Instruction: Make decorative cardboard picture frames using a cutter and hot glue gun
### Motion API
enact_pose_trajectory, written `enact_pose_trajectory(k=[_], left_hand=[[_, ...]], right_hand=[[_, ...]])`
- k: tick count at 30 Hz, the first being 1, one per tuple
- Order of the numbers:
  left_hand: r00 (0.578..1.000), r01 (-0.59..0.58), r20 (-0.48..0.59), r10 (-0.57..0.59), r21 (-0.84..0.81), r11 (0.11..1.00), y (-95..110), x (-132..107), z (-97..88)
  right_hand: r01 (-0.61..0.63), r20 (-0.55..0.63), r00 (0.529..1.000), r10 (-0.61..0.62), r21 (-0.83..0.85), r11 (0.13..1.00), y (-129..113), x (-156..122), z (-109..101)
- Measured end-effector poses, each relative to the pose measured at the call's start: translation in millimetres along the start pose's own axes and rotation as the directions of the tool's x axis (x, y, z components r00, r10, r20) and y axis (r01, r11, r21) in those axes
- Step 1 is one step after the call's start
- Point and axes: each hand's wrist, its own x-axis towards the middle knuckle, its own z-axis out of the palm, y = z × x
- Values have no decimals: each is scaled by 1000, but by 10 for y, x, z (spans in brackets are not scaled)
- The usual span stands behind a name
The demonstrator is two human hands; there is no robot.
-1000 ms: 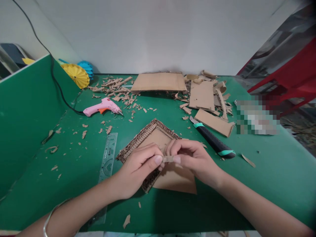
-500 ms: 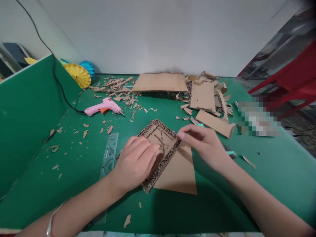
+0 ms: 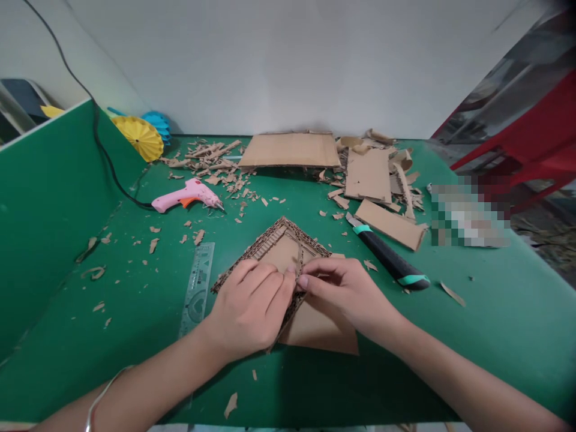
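At far left, a green board (image 3: 49, 174) on edge, with a black cord (image 3: 101, 141) draped over its top and down to a pink glue gun (image 3: 180, 195) on its side, tip to the right

Just behind the board, a yellow pleated paper wheel (image 3: 143, 139) and a blue one (image 3: 157, 125)

On the left forearm, a silvery bangle (image 3: 96, 399); beyond that arm and partly under it, a clear ruler (image 3: 197, 282)

Further back, a heap of torn brown scraps (image 3: 216, 159)

Over the shallow cardboard box (image 3: 283, 249), at the middle of the green table (image 3: 486, 324), the left hand (image 3: 252, 303), palm down, fingers half curled; cannot tell whether gripping anything, with the fingertips partly hidden

Inside the box, a thin strip (image 3: 300, 252), with its near end at the fingertips

From the other side, the right hand (image 3: 353, 294), thumb and forefinger pinched together on that end, remaining fingers bent

Under the box, partly covered, a flat sheet (image 3: 321, 333); at the back, a wide cardboard panel (image 3: 290, 150)

Further right, a black-and-mint knife (image 3: 389, 255), blade bared, near more cardboard pieces (image 3: 369, 174)

At far right, a pixelated patch and a red chair (image 3: 535, 144)
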Motion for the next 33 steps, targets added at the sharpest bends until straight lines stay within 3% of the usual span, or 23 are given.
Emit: enact_pose_trajectory(k=[6, 8, 9, 10, 11, 13, 14, 15, 16, 18, 20, 21, 25, 28, 31, 33], left_hand=[[999, -28, -22, 28, 17, 999, 50, -2, -6], [997, 69, -17, -72, -134, 989, 56, 17, -19], [985, 171, 17, -173, -262, 950, 55, 35, -32], [952, 304, 87, -294, -402, 864, 50, 56, -48], [891, 449, 198, -409, -522, 725, 41, 78, -65], [721, 670, 426, -547, -630, 392, 13, 116, -96], [654, 720, 492, -574, -638, 273, -3, 126, -103], [616, 738, 514, -597, -643, 207, -19, 129, -102], [606, 734, 499, -619, -651, 194, -32, 124, -94], [645, 698, 413, -643, -660, 277, -46, 100, -61], [705, 656, 327, -629, -636, 405, -44, 69, -22], [730, 639, 298, -615, -616, 461, -38, 57, -6], [791, 587, 257, -555, -576, 569, -5, 40, 19], [829, 540, 254, -499, -597, 593, 19, 43, 12], [854, 501, 240, -462, -619, 605, 44, 42, 11], [854, 497, 229, -467, -623, 604, 55, 40, 16]], right_hand=[[-58, -27, 998, 59, 6, 998, 24, -10, 34], [-51, -35, 998, 52, 32, 998, 32, -18, 47], [-48, -26, 998, 50, 57, 997, 30, -22, 50], [-50, -9, 999, 51, 83, 995, 25, -26, 45], [-53, 7, 999, 52, 107, 993, 15, -27, 31], [-34, 2, 999, 34, 123, 992, -9, -14, -41], [2, -37, 999, 2, 111, 994, -19, 2, -103], [52, -101, 994, -45, 68, 996, -25, 27, -178], [115, -184, 976, -117, -22, 993, -26, 57, -264], [188, -343, 885, -314, -355, 916, -9, 129, -435], [200, -332, 778, -534, -675, 710, 21, 186, -547], [216, -277, 768, -577, -737, 641, 35, 200, -564], [413, -30, 820, -572, -662, 626, 46, 144, -386], [552, 99, 760, -643, -620, 557, 34, 66, -191], [617, 122, 688, -715, -617, 488, 48, 35, -100], [630, 119, 669, -734, -615, 474, 68, 35, -85]])
